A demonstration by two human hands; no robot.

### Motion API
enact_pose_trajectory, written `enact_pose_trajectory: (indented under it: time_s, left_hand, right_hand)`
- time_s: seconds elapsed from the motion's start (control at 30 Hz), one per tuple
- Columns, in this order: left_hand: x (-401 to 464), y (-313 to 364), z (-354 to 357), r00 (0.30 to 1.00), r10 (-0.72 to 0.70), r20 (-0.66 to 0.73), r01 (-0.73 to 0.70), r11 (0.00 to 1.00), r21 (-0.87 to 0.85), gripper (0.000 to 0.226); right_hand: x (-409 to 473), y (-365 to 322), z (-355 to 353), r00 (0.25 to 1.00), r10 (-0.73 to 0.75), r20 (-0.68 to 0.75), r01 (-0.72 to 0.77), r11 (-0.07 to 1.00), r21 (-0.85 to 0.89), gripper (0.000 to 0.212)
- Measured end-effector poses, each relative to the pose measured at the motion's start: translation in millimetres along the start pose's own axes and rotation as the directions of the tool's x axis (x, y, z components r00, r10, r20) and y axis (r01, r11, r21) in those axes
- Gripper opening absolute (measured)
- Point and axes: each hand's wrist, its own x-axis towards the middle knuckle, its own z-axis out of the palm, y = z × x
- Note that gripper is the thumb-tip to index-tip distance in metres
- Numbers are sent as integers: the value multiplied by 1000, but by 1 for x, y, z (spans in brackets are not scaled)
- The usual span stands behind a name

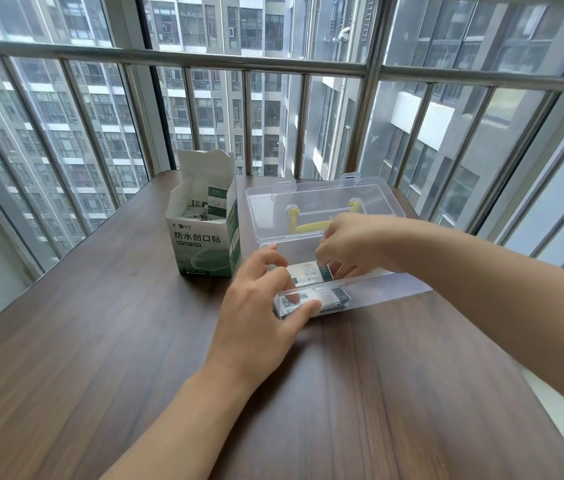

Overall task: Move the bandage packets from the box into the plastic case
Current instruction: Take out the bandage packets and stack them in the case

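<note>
Hands, left [260,306] and right [350,244], each grip pinching bandage packets [310,271] inside the plastic case [377,282]

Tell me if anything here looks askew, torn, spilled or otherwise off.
Little stands out. The box has a ragged, torn-looking top flap, and packets inside it lie jumbled. The case sits open and level, with both hands setting a packet in. Nothing has spilled on the table.

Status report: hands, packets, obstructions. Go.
Left hand steadying plastic case. Right hand pinching bandage packets inside the case. More packets in box. Nothing blocking.
</note>
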Motion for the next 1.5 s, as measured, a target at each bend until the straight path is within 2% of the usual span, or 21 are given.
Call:
enact_pose_trajectory:
  time_s: [0.13, 0.37, 0.47, 0.57, 0.7, 0.77, 0.83, 0.9, 0.97, 1.07, 1.13, 1.23, 1.33, 1.5]
  left_hand:
    - [1, -3, 1, 1000, 3, 6, -3, 1000, -1, 26]
    - [2, 1, 0, 1000, 19, -20, -20, 1000, -13, 46]
    - [2, 10, -5, 994, 30, -109, -36, 998, -58, 50]
    - [5, 24, -19, 972, 60, -229, -82, 993, -88, 41]
    - [11, 24, -62, 887, 70, -457, -114, 991, -69, 29]
    - [14, 4, -83, 834, -19, -551, -41, 995, -96, 28]
    - [17, -17, -96, 792, -192, -580, 114, 979, -169, 33]
    - [22, -32, -98, 777, -368, -511, 263, 927, -268, 42]
    - [28, -43, -95, 793, -464, -394, 357, 879, -317, 57]
    - [44, -60, -85, 827, -542, -148, 474, 814, -335, 94]
    - [56, -71, -82, 821, -570, 17, 525, 743, -415, 119]
    - [68, -87, -77, 832, -532, 156, 532, 688, -493, 137]
    - [69, -100, -72, 852, -492, 177, 508, 698, -504, 135]
    - [56, -105, -65, 866, -492, 91, 455, 699, -552, 96]
  right_hand:
    - [-6, 9, -7, 999, -43, -24, 44, 999, 20, 18]
    - [-15, 6, -20, 989, -136, -60, 137, 990, 16, 15]
    - [-18, -1, -26, 977, -180, -113, 183, 983, 16, 13]
    - [-18, -10, -28, 964, -218, -153, 228, 972, 51, 12]
    - [-19, -31, -28, 946, -285, -157, 286, 958, -19, 14]
    - [-17, -39, -27, 942, -299, -150, 298, 954, -32, 14]
    - [-15, -43, -26, 941, -306, -143, 302, 952, -46, 13]
    - [-13, -45, -25, 938, -313, -152, 304, 949, -77, 14]
    - [-11, -48, -25, 934, -314, -167, 303, 949, -90, 13]
    - [-6, -52, -27, 935, -303, -185, 295, 953, -72, 12]
    - [-3, -54, -27, 935, -301, -187, 291, 953, -82, 11]
    - [2, -54, -29, 935, -301, -186, 290, 954, -82, 11]
    - [5, -55, -30, 935, -300, -192, 293, 954, -63, 12]
    - [3, -59, -28, 906, -350, -238, 334, 937, -105, 11]
